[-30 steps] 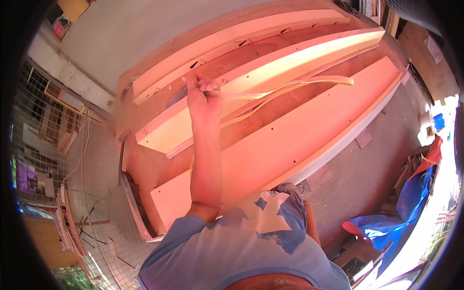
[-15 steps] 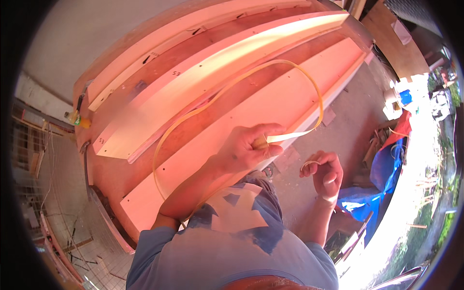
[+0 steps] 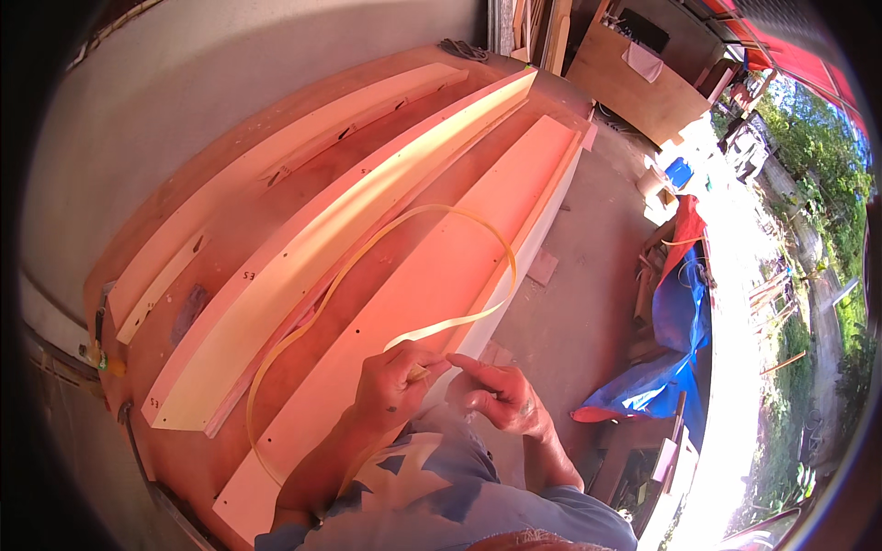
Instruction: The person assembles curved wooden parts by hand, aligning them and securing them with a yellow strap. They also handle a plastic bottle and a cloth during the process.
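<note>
My left hand (image 3: 390, 390) is closed around one end of a thin, pale-yellow flexible strip (image 3: 443, 325). The strip rises from the fist, loops out over the boards and comes back down beside my left forearm. Close against the left fingertips is my right hand (image 3: 507, 400), its index finger reaching to the left thumb and its other fingers curled. Whatever the right fingers may hold is hidden. Both hands are in front of my shirt, at the near edge of a long pale wooden board (image 3: 432, 266).
On the reddish-brown worktable (image 3: 184, 468) lie another long board assembly (image 3: 322, 253) and a farther one (image 3: 230, 179). Right of the table, a blue and red tarp (image 3: 675, 312) hangs over stacked wood. A plywood sheet (image 3: 634, 83) leans at the back.
My right hand has come left to meet the left hand, which has moved down and left. The strip's loop has shifted with it. The view has swung rightward.
</note>
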Motion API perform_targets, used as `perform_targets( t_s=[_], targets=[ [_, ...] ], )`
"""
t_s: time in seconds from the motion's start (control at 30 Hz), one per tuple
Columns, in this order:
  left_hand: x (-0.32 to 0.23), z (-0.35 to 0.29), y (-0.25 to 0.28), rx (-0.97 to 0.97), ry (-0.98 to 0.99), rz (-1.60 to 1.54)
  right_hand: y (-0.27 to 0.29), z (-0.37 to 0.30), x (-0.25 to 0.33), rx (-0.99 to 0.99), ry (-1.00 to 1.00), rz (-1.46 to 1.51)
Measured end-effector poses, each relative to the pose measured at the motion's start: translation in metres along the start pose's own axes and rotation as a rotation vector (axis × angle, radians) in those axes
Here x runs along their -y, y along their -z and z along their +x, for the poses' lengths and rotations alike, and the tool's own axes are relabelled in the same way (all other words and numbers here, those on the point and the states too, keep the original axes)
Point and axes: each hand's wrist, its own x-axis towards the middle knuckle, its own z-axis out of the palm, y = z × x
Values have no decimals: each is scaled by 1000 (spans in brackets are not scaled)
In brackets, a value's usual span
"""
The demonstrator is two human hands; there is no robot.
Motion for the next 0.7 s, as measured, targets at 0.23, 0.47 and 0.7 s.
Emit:
perform_targets(
  t_s=[0.23, 0.47, 0.7],
  targets=[
    [-5, -10, -7, 89, 90, -119, 17, 6, -16, -245, -1, -142],
    [-12, -12, -12, -128, 144, -525, -8, 5, -8, 297, -24, 17],
    [16, 18, 87, -820, 409, -339, 25, -3, -26, -195, -215, -207]
  ],
)
